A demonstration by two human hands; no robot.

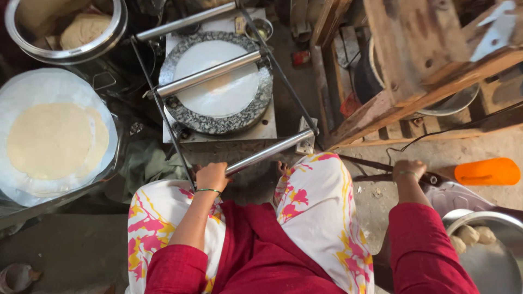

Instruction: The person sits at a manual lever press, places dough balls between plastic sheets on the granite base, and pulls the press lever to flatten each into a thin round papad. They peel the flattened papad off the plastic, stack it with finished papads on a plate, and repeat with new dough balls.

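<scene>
A steel-frame press (218, 81) stands on the ground before the seated person, and everything here is placed from it. Its round speckled stone plate (188, 117) carries a thin white sheet (218, 92), with one roller (210, 73) lying across the sheet and a second roller (185, 22) at the far end of the frame.

Left of the press sits a wide round tray (32, 188) lined with white plastic, and on it lies a flat, pale dough disc (52, 141). Beyond that tray, far left of the press, a steel pot (81, 51) holds more folded flatbread.

Right of the press stands a wooden rack (425, 81), with a dark round pan partly hidden behind its slats. Near right, well apart from the press, a steel bowl (490, 267) holds dough balls (471, 235). An orange plastic piece (486, 171) lies on the ground just beyond that bowl.

At the near end of the press runs the handle bar (269, 152), slanting up to the right. The left hand (211, 175) is closed around the lower end of this bar. The right hand (408, 167) is well to the right of the press, fist closed on a dark rod (370, 163) that reaches from the press side toward the bowl. Both wrists wear thin green bangles.
</scene>
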